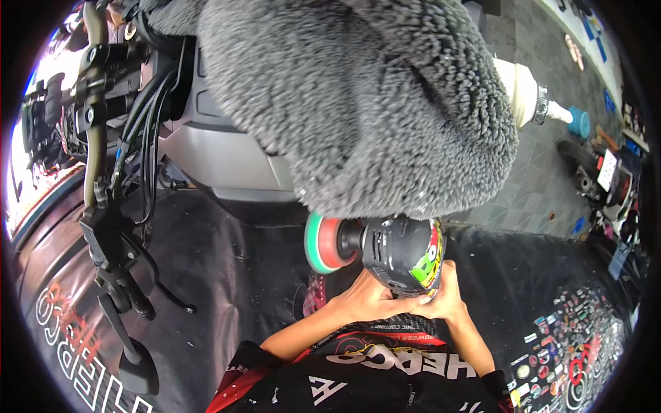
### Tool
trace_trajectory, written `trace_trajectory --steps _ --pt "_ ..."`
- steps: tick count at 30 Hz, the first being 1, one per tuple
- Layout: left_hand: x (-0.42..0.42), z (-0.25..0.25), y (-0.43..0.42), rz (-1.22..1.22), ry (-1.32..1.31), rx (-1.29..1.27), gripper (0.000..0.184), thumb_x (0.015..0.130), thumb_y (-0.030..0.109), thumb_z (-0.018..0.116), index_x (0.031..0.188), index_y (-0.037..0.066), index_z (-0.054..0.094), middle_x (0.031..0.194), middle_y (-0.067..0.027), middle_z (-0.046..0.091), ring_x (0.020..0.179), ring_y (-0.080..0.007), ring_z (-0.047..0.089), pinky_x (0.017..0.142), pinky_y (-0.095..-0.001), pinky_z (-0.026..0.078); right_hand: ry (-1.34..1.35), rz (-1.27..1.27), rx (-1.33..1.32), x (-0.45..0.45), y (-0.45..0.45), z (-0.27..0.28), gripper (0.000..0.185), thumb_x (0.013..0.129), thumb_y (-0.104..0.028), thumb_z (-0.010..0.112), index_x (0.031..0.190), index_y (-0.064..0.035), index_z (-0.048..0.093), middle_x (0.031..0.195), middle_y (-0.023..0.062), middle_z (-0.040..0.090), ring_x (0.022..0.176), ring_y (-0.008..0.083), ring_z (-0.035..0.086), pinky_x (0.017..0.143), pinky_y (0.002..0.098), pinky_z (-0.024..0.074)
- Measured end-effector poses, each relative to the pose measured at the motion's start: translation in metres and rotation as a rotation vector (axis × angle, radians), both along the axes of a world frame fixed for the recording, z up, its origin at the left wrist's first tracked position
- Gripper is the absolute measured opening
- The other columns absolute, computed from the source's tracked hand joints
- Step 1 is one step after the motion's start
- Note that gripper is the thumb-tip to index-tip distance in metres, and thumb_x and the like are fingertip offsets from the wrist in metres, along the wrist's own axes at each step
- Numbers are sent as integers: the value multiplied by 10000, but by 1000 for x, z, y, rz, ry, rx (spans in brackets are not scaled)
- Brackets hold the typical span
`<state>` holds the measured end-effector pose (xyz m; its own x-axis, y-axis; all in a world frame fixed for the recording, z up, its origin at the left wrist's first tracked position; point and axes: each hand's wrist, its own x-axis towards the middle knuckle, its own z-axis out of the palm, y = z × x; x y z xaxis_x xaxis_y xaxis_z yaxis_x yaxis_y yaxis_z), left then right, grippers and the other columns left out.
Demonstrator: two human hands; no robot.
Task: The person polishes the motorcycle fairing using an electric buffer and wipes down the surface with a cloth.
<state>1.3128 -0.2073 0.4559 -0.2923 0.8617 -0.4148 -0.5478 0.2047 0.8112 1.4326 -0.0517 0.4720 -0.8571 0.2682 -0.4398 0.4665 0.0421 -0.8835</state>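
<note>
A black polisher [396,251] with a bright sticker on its housing is held close to my chest. Its round backing pad [329,242], red with a green and white edge, faces left. My left hand [372,296] wraps around the tool's underside from the left, and my right hand [444,294] grips it from the right. Some of the fingers are hidden behind the housing. Just beyond the tool, a fluffy grey microfiber cloth [365,103] lies draped over the motorcycle [227,162] and covers much of it.
The handlebar [96,138] with cables and a lever rises on the left, a mirror [140,368] hanging below it. A cream bottle with a nozzle [520,89] pokes out past the cloth on the right. Another motorcycle [606,172] stands farther right on the grey tiled floor [530,172].
</note>
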Motion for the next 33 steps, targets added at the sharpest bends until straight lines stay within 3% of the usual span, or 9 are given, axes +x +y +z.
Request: trace_trajectory --steps 4,11,15,20,24,27,30,31,33 --pt "6 0 1 34 -73 -50 414 815 236 864 1117 8 696 1096 -138 708 1013 -260 670 894 -418 524 -21 2 -15 -4 2 2 593 660 -280 891 1080 62 650 914 165 742 812 252 776 733 348 587" --pt "15 -14 -7 -54 136 42 442 784 171 856 1170 39 689 1069 -85 731 962 -190 698 863 -358 554 -78 11 -26 -7 7 7 668 655 -306 897 1136 75 634 966 198 750 890 306 785 777 364 604" --pt "12 -12 -8 -34 20 107 481 813 189 803 1257 69 663 1176 -75 718 1064 -192 676 942 -361 539 -100 64 -5 -5 10 11 750 652 -359 899 1178 92 610 994 229 744 915 362 778 784 387 614" --pt "11 -10 7 -5 -96 79 438 817 149 787 1221 28 669 1134 -80 736 1017 -169 684 900 -359 555 -88 -17 70 -7 15 17 752 666 -384 903 1167 94 609 985 240 742 880 352 782 758 374 611" --pt "19 -14 7 25 -162 138 405 821 126 785 1200 25 680 1109 -79 743 996 -163 688 889 -344 558 -183 -49 62 -15 15 33 792 677 -476 914 1154 84 622 945 221 735 858 330 783 729 370 607" --pt "21 -17 1 72 -125 286 395 825 120 789 1197 36 685 1124 -86 739 1013 -199 699 912 -342 558 -168 -27 137 -15 6 37 697 662 -395 908 1110 66 638 910 231 727 861 340 782 754 390 614" --pt "24 -21 -5 -9 -127 257 542 791 186 800 1277 22 626 1203 -108 699 1130 -247 655 1010 -392 516 -165 -2 144 -15 6 38 665 665 -364 896 1106 62 640 909 223 733 860 321 783 752 382 615" --pt "31 -25 -5 -38 -158 193 673 764 247 803 1344 -2 570 1256 -131 666 1210 -283 617 1071 -428 482 -185 -32 122 -15 7 38 644 667 -344 890 1100 62 641 904 217 737 858 311 784 749 377 614" --pt "25 -23 3 -56 -157 171 481 794 121 809 1239 22 655 1164 -91 711 1046 -165 668 937 -351 545 -235 -70 69 -23 10 42 600 676 -289 887 1087 66 633 891 188 751 845 260 785 737 350 608"
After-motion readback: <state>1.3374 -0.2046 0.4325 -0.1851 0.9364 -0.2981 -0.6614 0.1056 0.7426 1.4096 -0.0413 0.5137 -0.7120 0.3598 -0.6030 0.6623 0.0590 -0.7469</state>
